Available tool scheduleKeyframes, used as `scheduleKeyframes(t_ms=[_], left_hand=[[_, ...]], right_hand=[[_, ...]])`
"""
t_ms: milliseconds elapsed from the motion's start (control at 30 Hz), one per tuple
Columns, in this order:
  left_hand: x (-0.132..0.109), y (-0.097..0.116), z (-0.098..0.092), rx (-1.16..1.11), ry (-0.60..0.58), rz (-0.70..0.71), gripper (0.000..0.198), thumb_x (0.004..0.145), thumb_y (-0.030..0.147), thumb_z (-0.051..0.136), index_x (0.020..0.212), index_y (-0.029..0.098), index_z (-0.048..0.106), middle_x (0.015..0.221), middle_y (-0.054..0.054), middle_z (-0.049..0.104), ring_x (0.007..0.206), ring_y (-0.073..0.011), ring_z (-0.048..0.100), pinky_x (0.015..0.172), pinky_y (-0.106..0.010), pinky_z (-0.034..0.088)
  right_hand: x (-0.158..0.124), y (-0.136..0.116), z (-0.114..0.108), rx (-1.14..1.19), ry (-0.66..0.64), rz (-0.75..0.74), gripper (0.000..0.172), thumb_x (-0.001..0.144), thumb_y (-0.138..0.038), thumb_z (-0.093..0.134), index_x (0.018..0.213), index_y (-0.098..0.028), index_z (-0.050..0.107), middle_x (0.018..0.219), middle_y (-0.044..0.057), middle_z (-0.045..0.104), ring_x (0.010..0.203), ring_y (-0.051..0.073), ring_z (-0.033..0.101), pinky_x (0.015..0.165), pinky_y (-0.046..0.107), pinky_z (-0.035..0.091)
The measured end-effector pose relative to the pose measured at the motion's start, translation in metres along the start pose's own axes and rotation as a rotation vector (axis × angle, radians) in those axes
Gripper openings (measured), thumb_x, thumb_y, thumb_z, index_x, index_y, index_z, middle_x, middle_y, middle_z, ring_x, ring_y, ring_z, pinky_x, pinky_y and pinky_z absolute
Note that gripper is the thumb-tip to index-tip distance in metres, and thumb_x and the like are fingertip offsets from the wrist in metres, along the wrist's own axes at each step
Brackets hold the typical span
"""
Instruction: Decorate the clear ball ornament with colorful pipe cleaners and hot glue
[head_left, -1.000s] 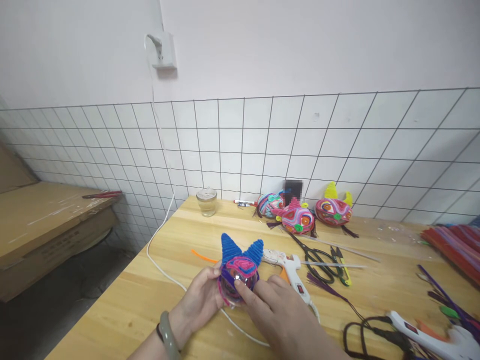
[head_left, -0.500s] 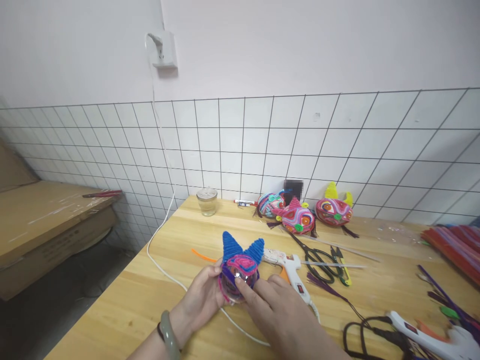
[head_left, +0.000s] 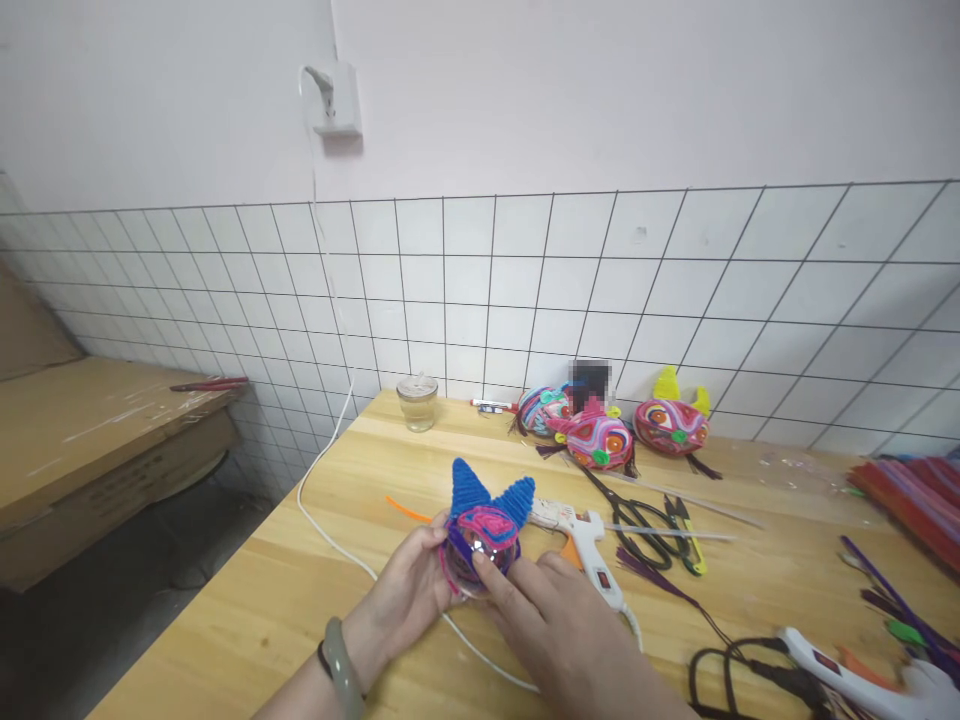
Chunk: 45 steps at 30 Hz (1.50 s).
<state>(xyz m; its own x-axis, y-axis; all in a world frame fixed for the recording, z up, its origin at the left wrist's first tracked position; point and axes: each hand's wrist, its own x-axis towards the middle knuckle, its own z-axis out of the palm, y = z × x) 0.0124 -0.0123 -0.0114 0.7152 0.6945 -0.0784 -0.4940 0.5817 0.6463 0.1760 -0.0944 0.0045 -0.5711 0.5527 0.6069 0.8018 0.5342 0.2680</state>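
Note:
My left hand (head_left: pixel 405 598) cups a small ball-shaped craft (head_left: pixel 481 537) wound in pink, purple and blue pipe cleaner, with two blue pointed ears on top. It sits low over the wooden table (head_left: pixel 315 580). My right hand (head_left: pixel 555 625) lies against the craft's front, its index finger pressing on the clear part of the ball. A green bangle (head_left: pixel 341 668) is on my left wrist.
A white glue gun (head_left: pixel 581 538) lies just right of the craft, its white cord (head_left: pixel 330 545) running up to a wall socket (head_left: pixel 335 100). Black scissors (head_left: pixel 637 525), three finished crafts (head_left: pixel 600 438), a glass jar (head_left: pixel 417 402), a second glue gun (head_left: pixel 862 680) and pipe cleaners (head_left: pixel 915 500) lie about.
Both hands and the craft stay in place; the view has shifted slightly, so everything sits a little higher and to the right in the picture.

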Motion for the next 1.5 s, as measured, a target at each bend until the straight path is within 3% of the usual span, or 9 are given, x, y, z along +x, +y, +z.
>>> scheduleKeyframes(t_ms=[733,967,1133,1500], left_hand=[[-0.002,-0.0009,0.0017,0.121,-0.001,-0.008,0.031,0.093,0.033,0.042,0.108,0.018,0.065,0.099,-0.011,0.073,0.082,-0.0199,0.067,0.07,-0.033,0.051],[-0.0038,-0.0032,-0.0002,0.213,-0.004,0.02,0.028,0.088,0.025,0.052,0.113,0.018,0.062,0.105,-0.012,0.071,0.092,-0.0232,0.066,0.074,-0.034,0.051],[-0.0033,-0.0026,0.0024,0.236,0.037,0.024,0.031,0.082,0.023,0.061,0.113,0.019,0.063,0.103,-0.011,0.071,0.084,-0.0211,0.066,0.07,-0.033,0.051],[-0.0022,-0.0032,0.0016,0.253,0.032,0.07,0.037,0.076,0.02,0.064,0.113,0.02,0.062,0.104,-0.012,0.072,0.092,-0.0257,0.066,0.076,-0.036,0.049]], right_hand=[[0.0021,-0.0024,0.0042,-0.138,-0.029,0.013,0.036,0.095,-0.003,0.023,0.113,-0.003,0.054,0.078,0.01,0.068,0.058,0.019,0.056,0.053,0.034,0.036],[0.0035,-0.0025,0.001,-0.087,-0.071,0.0,0.034,0.092,-0.002,0.027,0.111,-0.004,0.055,0.072,0.007,0.064,0.055,0.019,0.056,0.052,0.033,0.034],[0.0055,-0.0043,0.0013,-0.106,-0.029,0.018,0.038,0.094,-0.003,0.021,0.114,-0.001,0.053,0.066,0.006,0.062,0.051,0.018,0.053,0.051,0.033,0.034],[0.0072,-0.0054,0.0035,-0.072,0.02,0.018,0.038,0.096,-0.005,0.02,0.11,-0.004,0.054,0.068,0.006,0.067,0.051,0.018,0.057,0.05,0.032,0.038]])
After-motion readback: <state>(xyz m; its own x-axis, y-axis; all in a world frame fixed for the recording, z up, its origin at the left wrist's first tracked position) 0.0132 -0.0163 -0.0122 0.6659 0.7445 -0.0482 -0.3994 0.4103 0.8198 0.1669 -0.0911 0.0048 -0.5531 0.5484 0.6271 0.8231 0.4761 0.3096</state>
